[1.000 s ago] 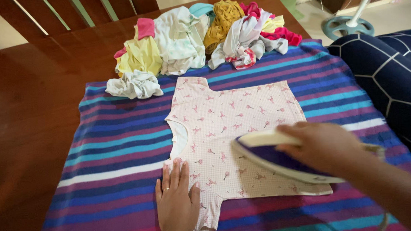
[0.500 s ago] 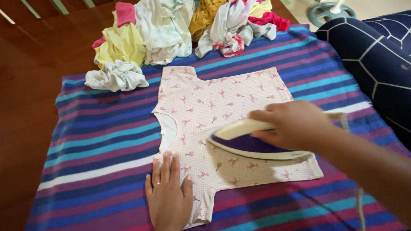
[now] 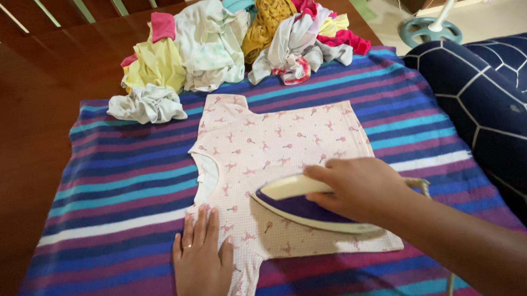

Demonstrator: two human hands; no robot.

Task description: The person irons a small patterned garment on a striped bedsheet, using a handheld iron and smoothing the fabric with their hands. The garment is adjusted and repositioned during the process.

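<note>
While the head camera looks down at a dark brown wooden worktop (image 3: 25, 128), a purple, blue and white striped cloth (image 3: 128, 184) lies spread over it, reaching from the near edge to the far pile of laundry. On the middle of this cloth lies a small pale pink cotton shirt with a tiny pink print (image 3: 275, 148), flat, its neck opening turned to the left and its hem to the right.

The right hand (image 3: 355, 186) comes in from the near right and is clenched around the cream handle of a purple and cream electric iron (image 3: 308, 205). The iron rests sole-down on the near half of the shirt, its pointed tip aimed left toward the neck opening. A thin cord (image 3: 450, 289) shows below the forearm at the near right.

The left hand (image 3: 201, 259) lies open and flat, fingers together and stretched away from the person, pressing the near left part of the shirt by the near sleeve; it grasps nothing. A thin ring (image 3: 187, 245) sits on one finger. The left hand and the iron are near each other but apart.

At the far edge of the striped cloth sits a heap of crumpled clothes (image 3: 244, 42) in yellow, white, mustard, pink and teal, with one white crumpled piece (image 3: 147, 103) just left of the shirt's far sleeve. To the right lies a dark navy cushion with white lines (image 3: 492, 109), and beyond it the teal round base of a stand fan (image 3: 430, 30) on the floor.
</note>
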